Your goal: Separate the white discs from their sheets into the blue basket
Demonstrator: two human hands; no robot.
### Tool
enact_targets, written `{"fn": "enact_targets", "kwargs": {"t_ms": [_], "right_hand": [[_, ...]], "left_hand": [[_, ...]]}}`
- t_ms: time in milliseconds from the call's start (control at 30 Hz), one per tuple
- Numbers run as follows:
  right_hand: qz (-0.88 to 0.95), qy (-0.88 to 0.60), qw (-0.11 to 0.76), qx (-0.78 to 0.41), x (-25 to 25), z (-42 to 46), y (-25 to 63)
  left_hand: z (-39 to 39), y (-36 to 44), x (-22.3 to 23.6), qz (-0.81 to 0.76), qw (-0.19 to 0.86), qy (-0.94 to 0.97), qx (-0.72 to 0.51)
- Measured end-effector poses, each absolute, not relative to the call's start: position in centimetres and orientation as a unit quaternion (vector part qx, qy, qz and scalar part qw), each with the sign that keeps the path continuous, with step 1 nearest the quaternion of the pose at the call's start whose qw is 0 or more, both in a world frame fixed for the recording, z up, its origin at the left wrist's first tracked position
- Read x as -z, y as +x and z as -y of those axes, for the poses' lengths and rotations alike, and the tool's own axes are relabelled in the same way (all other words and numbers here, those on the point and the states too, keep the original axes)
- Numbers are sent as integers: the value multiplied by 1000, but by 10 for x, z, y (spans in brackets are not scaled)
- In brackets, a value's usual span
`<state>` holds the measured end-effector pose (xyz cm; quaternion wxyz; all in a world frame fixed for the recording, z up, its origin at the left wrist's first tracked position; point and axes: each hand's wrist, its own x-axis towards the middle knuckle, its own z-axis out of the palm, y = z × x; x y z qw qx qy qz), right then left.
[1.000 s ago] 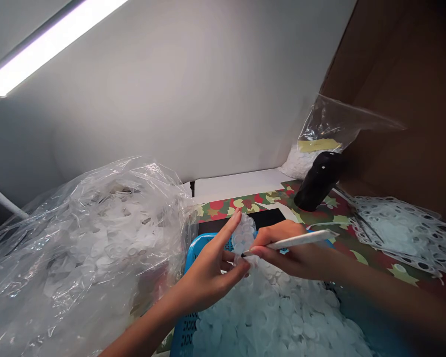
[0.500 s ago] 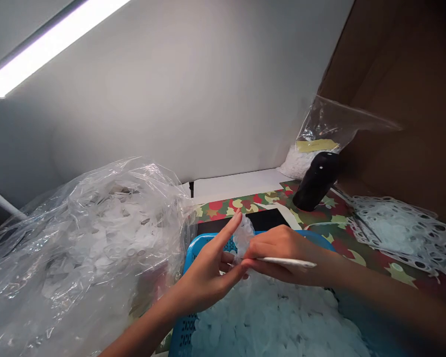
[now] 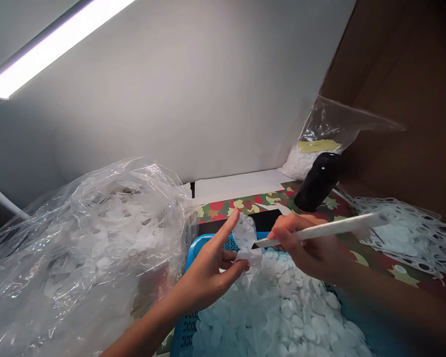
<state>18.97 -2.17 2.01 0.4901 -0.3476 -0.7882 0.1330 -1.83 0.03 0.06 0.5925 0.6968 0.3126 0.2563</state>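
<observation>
My left hand [image 3: 211,263] is closed on a thin, translucent white sheet piece [image 3: 245,230], pinched low by the thumb with the index finger stretched up along its edge. In my right hand [image 3: 305,243] is a slim white pen-shaped craft knife [image 3: 334,228] with a short dark tip. That tip touches or nearly touches the sheet piece; which one I cannot tell. Both hands are above a blue perforated plastic basket [image 3: 197,246], heaped with small round translucent white discs [image 3: 305,317].
A large clear plastic bag [image 3: 96,238] of white pieces fills the left. At right lie white sheet frames with round holes [image 3: 412,233]. Behind stand a black cylindrical object [image 3: 317,181] and a clear bag with a yellow label [image 3: 317,145]. A lamp [image 3: 59,47] shines overhead.
My right hand has drawn back to the right from the left fingers, and the knife has swung so its dark tip points at the sheet piece. My left hand has barely moved.
</observation>
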Motion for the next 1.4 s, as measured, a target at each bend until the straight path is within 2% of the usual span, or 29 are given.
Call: {"fn": "enact_targets", "kwargs": {"t_ms": [100,300,800,1133,1400], "right_hand": [[805,-289,497,-151,-16,21,190],[865,-214,429,-149,-10,16,186],[920,-196,337,22,-14,18,183],[926,-242,289,-18,-11,16,184],[935,-260,240,9,0,12,186]], "left_hand": [[0,-19,-1,-312,588,702,-253],[-1,-20,0,-302,595,701,-253],[-1,-20,4,-313,579,708,-256],[-1,-20,9,-293,599,701,-253],[-1,-21,7,-296,613,693,-237]]}}
